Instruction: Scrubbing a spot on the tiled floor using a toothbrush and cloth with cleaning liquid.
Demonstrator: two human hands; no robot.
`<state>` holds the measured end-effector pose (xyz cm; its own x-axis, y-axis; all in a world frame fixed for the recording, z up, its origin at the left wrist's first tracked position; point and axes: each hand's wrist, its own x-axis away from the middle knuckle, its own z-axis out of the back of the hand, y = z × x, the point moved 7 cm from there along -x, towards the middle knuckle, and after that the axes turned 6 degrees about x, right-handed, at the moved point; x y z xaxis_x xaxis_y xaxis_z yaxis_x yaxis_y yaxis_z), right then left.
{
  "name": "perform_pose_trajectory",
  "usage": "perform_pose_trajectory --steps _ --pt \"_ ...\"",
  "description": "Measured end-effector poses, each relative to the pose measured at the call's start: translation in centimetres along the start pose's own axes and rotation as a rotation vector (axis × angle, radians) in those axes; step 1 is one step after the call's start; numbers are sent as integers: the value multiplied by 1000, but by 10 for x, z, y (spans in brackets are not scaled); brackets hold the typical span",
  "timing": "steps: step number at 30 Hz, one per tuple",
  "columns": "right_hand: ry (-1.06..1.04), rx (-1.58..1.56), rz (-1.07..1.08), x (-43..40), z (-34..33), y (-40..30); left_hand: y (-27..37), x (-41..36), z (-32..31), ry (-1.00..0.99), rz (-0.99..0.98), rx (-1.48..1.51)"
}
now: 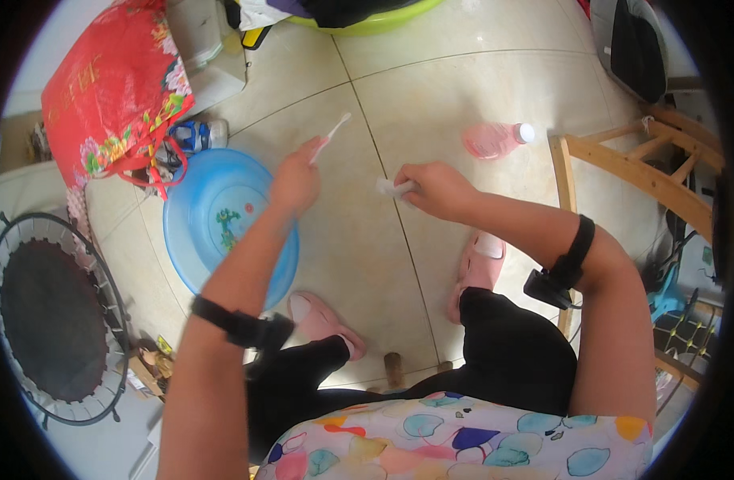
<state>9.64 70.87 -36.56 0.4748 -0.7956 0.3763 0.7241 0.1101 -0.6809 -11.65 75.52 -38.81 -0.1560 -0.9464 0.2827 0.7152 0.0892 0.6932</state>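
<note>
My left hand [296, 179] is closed around the pink handle of a toothbrush [337, 128], whose pale head points up and away from me. It is held above the right rim of a blue plastic basin [184, 240] with a printed pattern on its bottom. In my right hand [434, 189] a small whitish, crumpled thing [386, 186] is pinched; it may be a cloth or tissue. Beyond that hand, a clear bottle of pink liquid [490, 141] with a white cap lies or stands on the tiled floor; its exact pose is unclear.
A red flowered bag [118, 90] and a blue-and-white shoe [200, 135] are beyond the basin. A small round trampoline [52, 321] is at the left. To the right is a wooden frame [640, 171]. A green basin [379, 24] holds dark cloth at the far edge.
</note>
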Motion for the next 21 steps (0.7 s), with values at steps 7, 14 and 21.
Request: perform_pose_trajectory --steps 7,14,21 --pt "102 -258 -61 25 -38 51 -3 -16 -85 112 128 -37" --pt "144 -353 -132 9 -55 87 -12 -23 -119 160 241 -132" --pt "188 -443 -164 2 -41 101 -5 -69 -112 261 233 -93"
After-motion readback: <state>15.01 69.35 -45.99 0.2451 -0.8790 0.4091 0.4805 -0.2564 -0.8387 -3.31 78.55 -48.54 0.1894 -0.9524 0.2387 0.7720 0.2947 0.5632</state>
